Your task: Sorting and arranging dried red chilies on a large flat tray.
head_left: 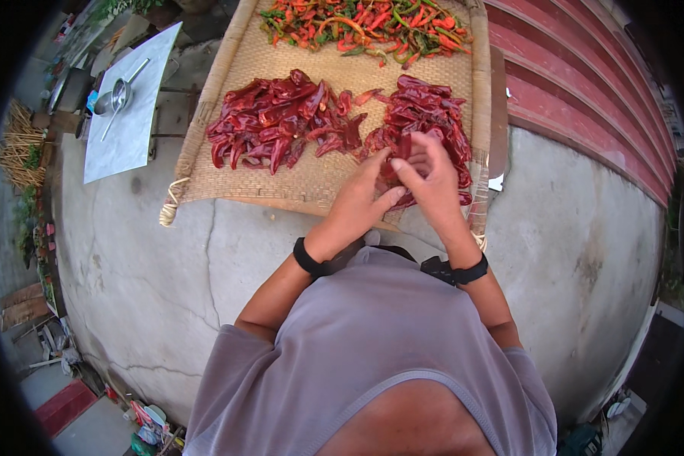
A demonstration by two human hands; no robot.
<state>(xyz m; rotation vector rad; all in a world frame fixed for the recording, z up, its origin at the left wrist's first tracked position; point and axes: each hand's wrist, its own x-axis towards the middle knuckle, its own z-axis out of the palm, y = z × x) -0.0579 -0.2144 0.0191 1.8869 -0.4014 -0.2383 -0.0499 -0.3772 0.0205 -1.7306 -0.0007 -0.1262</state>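
dark red peppers [270, 114], glossy and wrinkled, were gathered in two heaps, a left heap [281, 125] and a right heap [425, 110], on the nearer half of one woven mat [239, 181]. along the near side of the left heap, several long axes were aimed toward the mat's near edge, narrow tips foremost; at the far end of the right heap, peppers were laid more nearly crosswise. over the right heap, the left hand [359, 199] was held with fingers bent and the right hand [436, 182] with fingers curled; whether a pepper was gripped by either could not be told. single peppers were too overlapped to be counted. one farther spread of red, orange and green peppers [372, 26], two black wristbands [473, 271] and one pale table [125, 158] were counted.
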